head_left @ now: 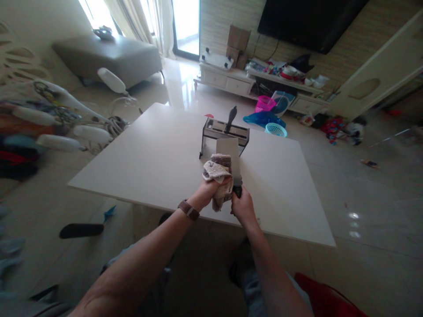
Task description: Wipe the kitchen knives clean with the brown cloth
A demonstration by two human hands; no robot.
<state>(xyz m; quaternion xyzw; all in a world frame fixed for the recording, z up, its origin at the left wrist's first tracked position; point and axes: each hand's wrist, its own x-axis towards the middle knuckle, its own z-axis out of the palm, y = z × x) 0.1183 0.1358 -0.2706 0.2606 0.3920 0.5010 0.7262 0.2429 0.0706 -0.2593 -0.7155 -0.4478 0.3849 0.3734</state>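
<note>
The right hand (243,203) gripped the cleaver (234,156) by its black handle. The left hand (211,190) clutched a bunched towel (218,176) against the blade, in front of the knife block (227,130) on the white table (148,154).

Room: glossy light tile floor (330,189), window light mirrored near the glass door (187,24). Daylight from the far side, cream curtains (132,22) left of the door. Grey upholstered bench (112,57) in the left corner. Striped beige wall (224,17), black TV (307,20) mounted on it. Long white low cabinet (228,83) below, cluttered top. Pale door (366,83) on the right.
</note>
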